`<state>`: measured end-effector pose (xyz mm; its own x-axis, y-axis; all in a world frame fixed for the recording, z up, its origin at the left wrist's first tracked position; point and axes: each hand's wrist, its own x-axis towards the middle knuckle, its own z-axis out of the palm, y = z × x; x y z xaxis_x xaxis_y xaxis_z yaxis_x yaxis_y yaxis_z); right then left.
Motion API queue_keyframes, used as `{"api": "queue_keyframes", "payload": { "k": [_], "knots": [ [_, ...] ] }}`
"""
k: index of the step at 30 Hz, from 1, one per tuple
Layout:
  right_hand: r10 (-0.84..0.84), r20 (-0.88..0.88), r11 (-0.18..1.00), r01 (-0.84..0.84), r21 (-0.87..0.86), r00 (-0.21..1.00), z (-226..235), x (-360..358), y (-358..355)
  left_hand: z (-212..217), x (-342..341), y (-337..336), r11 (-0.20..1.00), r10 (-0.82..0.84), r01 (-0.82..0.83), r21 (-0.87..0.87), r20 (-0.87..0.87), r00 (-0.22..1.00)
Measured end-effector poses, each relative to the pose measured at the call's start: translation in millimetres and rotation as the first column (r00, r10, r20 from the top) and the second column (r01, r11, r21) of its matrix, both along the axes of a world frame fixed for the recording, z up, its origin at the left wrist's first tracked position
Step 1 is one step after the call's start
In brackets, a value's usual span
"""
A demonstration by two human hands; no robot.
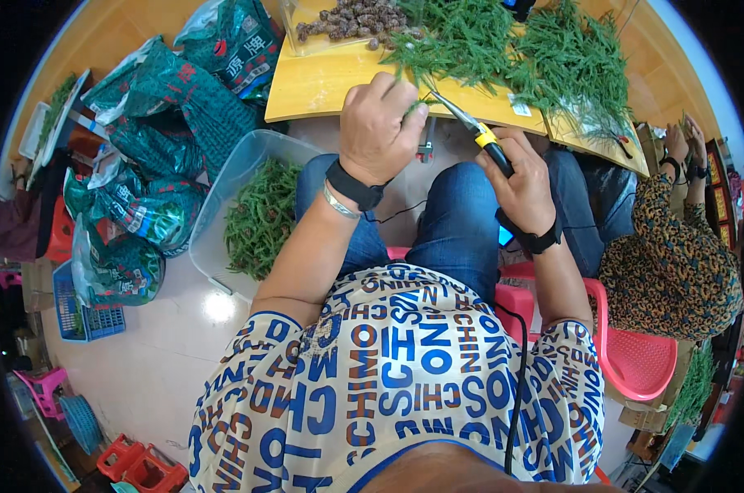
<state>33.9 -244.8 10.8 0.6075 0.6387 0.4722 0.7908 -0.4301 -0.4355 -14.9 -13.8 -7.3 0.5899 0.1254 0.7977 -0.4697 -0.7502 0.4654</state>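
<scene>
Over the near edge of the yellow table [306, 86], my left hand [380, 131] is closed, pinching a thin green sprig [428, 100] between thumb and fingers. My right hand [521, 177] grips long-nose pliers [489, 144] with black and yellow handles. Their narrow metal tip reaches left, close to the sprig by my left thumb; whether it touches the sprig I cannot tell. Beyond my hands, feathery green sprigs lie heaped in a middle pile [462, 45] and a right pile [573, 62]. Small brown cones [355, 20] fill a clear tray at the back left.
Left of my knees stands a clear plastic bin [208, 222] holding green sprigs [261, 218]. Stuffed dark green bags [183, 107] crowd the floor behind it, near a blue basket [89, 308]. A person in a patterned top [676, 255] sits at right, beside a pink chair [635, 353].
</scene>
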Motion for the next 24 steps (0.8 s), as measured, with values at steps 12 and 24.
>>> {"api": "queue_keyframes", "payload": {
  "k": [12,24],
  "knots": [
    [0.046,0.041,0.999,-0.046,-0.011,0.998,10.1,-4.0,-3.3,-2.6,-1.4,8.5,0.555,-0.589,0.273,-0.786,-0.139,0.796],
    [0.197,0.12,0.98,-0.191,-0.059,0.973,19.7,2.7,-10.9,-16.9,3.4,21.3,-0.194,-0.923,0.352,-0.916,0.292,0.249]
  ]
}}
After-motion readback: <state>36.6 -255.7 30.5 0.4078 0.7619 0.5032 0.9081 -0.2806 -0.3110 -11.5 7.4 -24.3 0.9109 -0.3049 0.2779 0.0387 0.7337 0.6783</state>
